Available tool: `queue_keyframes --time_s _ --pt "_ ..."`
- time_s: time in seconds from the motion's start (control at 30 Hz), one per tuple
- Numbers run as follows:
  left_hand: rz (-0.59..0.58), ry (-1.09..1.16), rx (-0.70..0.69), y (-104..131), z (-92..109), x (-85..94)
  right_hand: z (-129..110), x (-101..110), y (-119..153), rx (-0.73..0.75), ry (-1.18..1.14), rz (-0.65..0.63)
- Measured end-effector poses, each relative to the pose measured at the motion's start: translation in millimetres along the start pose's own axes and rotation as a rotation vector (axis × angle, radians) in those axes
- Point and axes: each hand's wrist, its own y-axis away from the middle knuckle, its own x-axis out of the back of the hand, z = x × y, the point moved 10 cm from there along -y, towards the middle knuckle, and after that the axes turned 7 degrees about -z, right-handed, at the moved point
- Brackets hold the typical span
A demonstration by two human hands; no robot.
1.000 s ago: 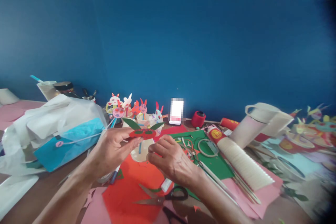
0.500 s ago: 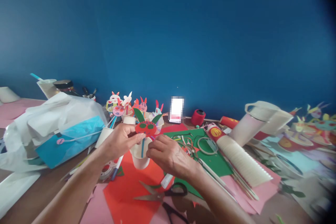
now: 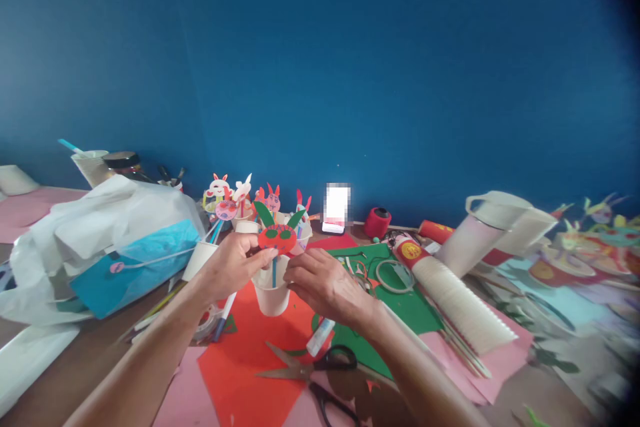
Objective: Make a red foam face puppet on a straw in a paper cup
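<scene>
A red paper face [image 3: 277, 239] with green eyes and two long green ears sits on a blue stick [image 3: 275, 272]. The stick stands down inside a white paper cup [image 3: 273, 300]. My left hand [image 3: 234, 261] pinches the face's left edge between thumb and fingers. On the cup's right rim rests my right hand [image 3: 323, 280], its fingers closed around that side. Below the cup lies orange-red paper [image 3: 260, 360], with open black-handled scissors [image 3: 313, 368] and a glue stick [image 3: 321, 337] on it.
Paper animal figures [image 3: 227, 208] stand in cups behind my hands. A plastic bag [image 3: 115, 213] is at the left. Green paper [image 3: 417, 313], a stack of cups [image 3: 465, 300] and a white pitcher [image 3: 475, 233] are at the right. A lit phone [image 3: 337, 207] leans against the blue wall.
The cup has shifted slightly right and up. The red face has dropped a little, and my right hand has moved slightly right with the cup.
</scene>
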Motion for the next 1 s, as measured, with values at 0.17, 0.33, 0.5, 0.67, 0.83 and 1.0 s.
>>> queue_keyframes --time_s 0.17,0.33,0.5,0.67,0.83,1.0 --pt "-0.059 -0.062 0.078 -7.4 -9.2 -8.0 10.2 1.4 2.5 -0.051 -0.066 0.01" --pt "-0.05 0.019 0.124 -13.2 -19.3 -9.0 29.6 9.8 8.9 -0.116 -0.141 0.058" --pt "-0.077 0.069 0.212 -17.5 -33.9 -9.4 39.0 40.2 17.4 -0.186 -0.265 0.217" --pt "-0.076 0.037 0.213 -22.5 -39.1 -8.8 25.2 58.7 19.2 -0.23 -0.483 0.273" --pt "-0.077 0.043 0.179 -23.6 -40.8 -15.2 58.7 25.9 24.2 -0.502 -0.611 0.275" --pt "-0.113 0.148 0.121 -23.9 -38.3 -31.1 88.6 -21.6 26.6 -0.659 -0.805 0.197"
